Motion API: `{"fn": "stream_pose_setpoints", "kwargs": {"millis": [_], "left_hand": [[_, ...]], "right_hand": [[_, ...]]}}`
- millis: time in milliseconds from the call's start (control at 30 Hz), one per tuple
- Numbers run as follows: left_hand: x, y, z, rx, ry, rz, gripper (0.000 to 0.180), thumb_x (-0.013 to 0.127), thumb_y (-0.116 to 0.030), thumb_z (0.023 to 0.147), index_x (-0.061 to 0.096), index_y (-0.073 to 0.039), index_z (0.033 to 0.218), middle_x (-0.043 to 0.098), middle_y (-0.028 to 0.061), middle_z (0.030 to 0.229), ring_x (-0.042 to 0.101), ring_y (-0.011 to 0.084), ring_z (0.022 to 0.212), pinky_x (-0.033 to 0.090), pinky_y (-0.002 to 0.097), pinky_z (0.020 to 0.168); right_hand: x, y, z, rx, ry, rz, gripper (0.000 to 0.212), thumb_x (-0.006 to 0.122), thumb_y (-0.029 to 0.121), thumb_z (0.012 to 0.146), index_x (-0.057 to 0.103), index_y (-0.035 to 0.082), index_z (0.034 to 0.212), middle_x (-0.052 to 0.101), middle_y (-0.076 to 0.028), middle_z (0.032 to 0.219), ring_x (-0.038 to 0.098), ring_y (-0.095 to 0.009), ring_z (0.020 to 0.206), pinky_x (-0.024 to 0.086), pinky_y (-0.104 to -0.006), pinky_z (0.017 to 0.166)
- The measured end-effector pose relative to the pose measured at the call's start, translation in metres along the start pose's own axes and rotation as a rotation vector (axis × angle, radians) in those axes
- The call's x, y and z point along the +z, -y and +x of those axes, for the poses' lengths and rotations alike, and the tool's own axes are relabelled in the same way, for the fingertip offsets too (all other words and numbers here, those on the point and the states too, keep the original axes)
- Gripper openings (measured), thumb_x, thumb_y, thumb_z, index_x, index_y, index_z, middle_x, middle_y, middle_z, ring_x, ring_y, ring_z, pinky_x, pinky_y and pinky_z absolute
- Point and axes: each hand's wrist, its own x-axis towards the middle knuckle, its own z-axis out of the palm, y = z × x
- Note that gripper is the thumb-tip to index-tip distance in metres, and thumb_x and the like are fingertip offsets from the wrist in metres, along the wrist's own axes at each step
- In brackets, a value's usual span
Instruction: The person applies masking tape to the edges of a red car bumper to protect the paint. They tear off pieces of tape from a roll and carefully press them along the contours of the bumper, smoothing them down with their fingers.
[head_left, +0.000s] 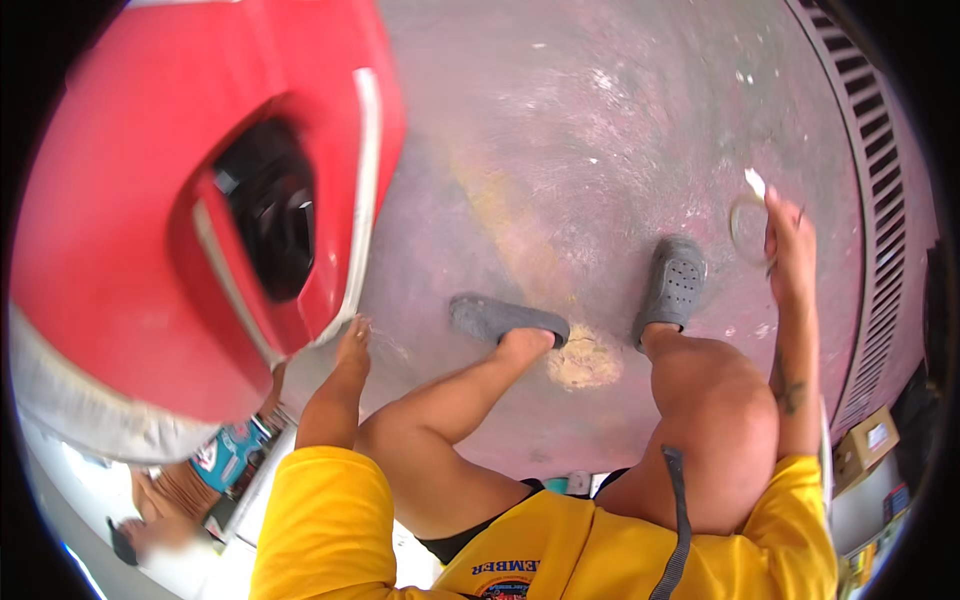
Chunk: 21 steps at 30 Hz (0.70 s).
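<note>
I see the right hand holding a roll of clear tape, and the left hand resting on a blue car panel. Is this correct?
Not quite: in the head view the car panel is red, not blue. The left hand touches its lower edge, and the right hand holds the roll of clear tape.

Sitting at far left: the car body panel (150, 230), with the left hand (353, 340) touching its lower edge. Hanging well apart at right: the right hand (790, 245) gripping a tape roll (745, 228), just beside the floor grate (880, 200). Resting between: both shoes (590, 305) on the floor (560, 130).
</note>
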Motion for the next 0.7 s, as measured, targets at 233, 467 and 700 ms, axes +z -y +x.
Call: {"fn": "stream_pose_setpoints", "kwargs": {"millis": [233, 467, 700], "left_hand": [[-0.136, -0.022, -0.159, -0.12, -0.624, -0.824, 0.046, 0.051, -0.033, 0.108, 0.064, -0.015, 0.148, 0.039, 0.0167, 0.171, 0.017, 0.0379, 0.165, 0.009, 0.0552, 0.134], [-0.191, -0.127, -0.381, -0.244, -1.161, -1.618, 0.041, 0.066, -0.033, 0.1, 0.07, -0.01, 0.134, 0.059, 0.021, 0.148, 0.045, 0.0413, 0.149, 0.034, 0.0559, 0.123], [-0.263, -0.231, -0.506, -0.283, -1.289, -2.318, 0.043, 0.066, -0.037, 0.099, 0.071, -0.013, 0.134, 0.07, 0.0216, 0.134, 0.064, 0.0417, 0.127, 0.048, 0.0559, 0.108]], "right_hand": [[-0.086, 0.034, -0.139, 0.169, -0.134, -0.127, 0.049, 0.075, 0.055, 0.1, 0.059, 0.015, 0.076, 0.049, 0.006, 0.066, 0.041, -0.005, 0.058, 0.028, -0.0255, 0.054], [-0.167, 0.182, -0.228, 0.003, 0.189, -0.398, 0.024, 0.081, 0.028, 0.094, 0.073, 0.006, 0.102, 0.07, 0.0, 0.075, 0.056, -0.008, 0.057, 0.037, -0.0268, 0.052], [-0.22, 0.318, -0.292, -0.389, 0.306, -1.046, 0.035, 0.075, 0.036, 0.097, 0.077, 0.001, 0.102, 0.075, -0.008, 0.071, 0.068, -0.017, 0.064, 0.05, -0.0358, 0.061]]}}
